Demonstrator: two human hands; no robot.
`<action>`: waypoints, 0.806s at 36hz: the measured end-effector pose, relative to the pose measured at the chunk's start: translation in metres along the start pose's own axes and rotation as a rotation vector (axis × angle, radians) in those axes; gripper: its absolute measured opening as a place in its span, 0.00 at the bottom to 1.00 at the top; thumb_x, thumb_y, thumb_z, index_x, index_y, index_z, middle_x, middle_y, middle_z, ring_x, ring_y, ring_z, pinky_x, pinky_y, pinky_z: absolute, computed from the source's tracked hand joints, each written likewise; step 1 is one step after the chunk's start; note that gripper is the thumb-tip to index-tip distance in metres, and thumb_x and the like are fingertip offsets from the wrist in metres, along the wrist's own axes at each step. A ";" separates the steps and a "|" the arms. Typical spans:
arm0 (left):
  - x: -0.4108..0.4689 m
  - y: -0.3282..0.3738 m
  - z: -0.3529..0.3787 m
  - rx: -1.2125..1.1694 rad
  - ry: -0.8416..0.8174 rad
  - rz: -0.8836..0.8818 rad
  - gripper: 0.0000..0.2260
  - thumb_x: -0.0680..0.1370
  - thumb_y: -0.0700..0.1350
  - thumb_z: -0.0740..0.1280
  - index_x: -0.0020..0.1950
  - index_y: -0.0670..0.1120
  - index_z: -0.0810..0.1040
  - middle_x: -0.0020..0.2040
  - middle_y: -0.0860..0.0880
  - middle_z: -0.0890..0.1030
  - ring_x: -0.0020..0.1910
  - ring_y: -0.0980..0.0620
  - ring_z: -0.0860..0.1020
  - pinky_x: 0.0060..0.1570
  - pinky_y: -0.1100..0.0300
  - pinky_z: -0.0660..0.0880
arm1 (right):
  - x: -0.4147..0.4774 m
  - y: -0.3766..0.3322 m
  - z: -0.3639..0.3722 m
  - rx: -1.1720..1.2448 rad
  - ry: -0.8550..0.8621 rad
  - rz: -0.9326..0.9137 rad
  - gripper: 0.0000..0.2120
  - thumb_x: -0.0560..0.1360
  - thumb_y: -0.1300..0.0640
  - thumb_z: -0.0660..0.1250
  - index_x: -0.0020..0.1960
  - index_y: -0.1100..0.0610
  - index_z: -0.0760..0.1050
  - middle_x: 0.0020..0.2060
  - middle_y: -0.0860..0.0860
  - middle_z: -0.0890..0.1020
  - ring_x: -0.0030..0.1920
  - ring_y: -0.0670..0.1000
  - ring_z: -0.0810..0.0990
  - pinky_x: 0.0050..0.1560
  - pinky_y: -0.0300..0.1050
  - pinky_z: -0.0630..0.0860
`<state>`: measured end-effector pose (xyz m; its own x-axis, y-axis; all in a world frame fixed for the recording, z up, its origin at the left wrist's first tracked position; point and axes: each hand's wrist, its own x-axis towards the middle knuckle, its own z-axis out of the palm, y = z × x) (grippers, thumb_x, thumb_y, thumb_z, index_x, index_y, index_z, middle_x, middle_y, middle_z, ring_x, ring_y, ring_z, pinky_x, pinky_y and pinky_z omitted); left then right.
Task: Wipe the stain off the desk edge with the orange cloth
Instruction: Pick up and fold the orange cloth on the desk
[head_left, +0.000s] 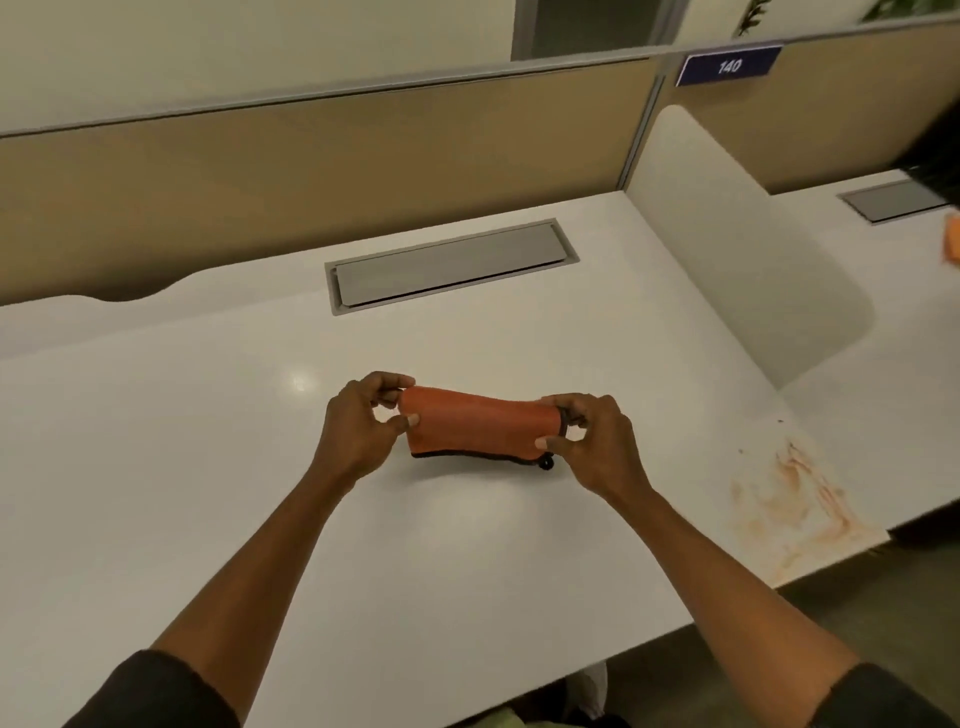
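Observation:
An orange cloth (478, 428) with a dark hem is held folded just above the middle of the white desk (208, 467). My left hand (361, 428) pinches its left end and my right hand (597, 447) pinches its right end, where a small black loop hangs. A smeared orange-brown stain (800, 506) lies on the desk's front right corner, along the edge, well to the right of my right hand.
A grey cable hatch (447, 265) is set into the desk behind the cloth. A tan partition (311, 171) runs along the back, with a white rounded divider (727, 249) at the right. Beyond it lie another desk, a second hatch (891, 200) and an orange object (953, 244).

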<state>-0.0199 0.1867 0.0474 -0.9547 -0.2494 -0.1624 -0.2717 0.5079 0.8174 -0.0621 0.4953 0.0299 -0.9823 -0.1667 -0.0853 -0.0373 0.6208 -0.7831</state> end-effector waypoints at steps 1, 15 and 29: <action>-0.001 0.009 0.010 0.050 -0.010 0.023 0.20 0.75 0.39 0.81 0.66 0.50 0.86 0.58 0.48 0.85 0.58 0.49 0.82 0.61 0.57 0.76 | -0.008 0.008 -0.008 -0.026 0.041 -0.006 0.24 0.67 0.58 0.84 0.62 0.49 0.84 0.50 0.42 0.82 0.55 0.52 0.80 0.58 0.46 0.78; -0.026 0.094 0.127 0.007 -0.270 0.112 0.05 0.84 0.45 0.73 0.59 0.49 0.80 0.60 0.53 0.85 0.66 0.52 0.81 0.67 0.50 0.76 | -0.120 0.099 -0.102 0.232 0.129 0.149 0.13 0.74 0.52 0.81 0.55 0.49 0.80 0.49 0.43 0.87 0.51 0.43 0.85 0.55 0.32 0.80; -0.046 0.132 0.251 0.212 -0.330 0.218 0.12 0.84 0.48 0.72 0.65 0.47 0.86 0.57 0.47 0.88 0.53 0.49 0.83 0.54 0.61 0.75 | -0.200 0.159 -0.099 0.258 0.334 0.402 0.22 0.76 0.53 0.78 0.67 0.50 0.75 0.57 0.53 0.85 0.44 0.49 0.88 0.42 0.52 0.88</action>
<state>-0.0419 0.4720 0.0238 -0.9708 0.1410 -0.1941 -0.0456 0.6858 0.7264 0.1104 0.7032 -0.0164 -0.9163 0.3203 -0.2404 0.3550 0.3718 -0.8578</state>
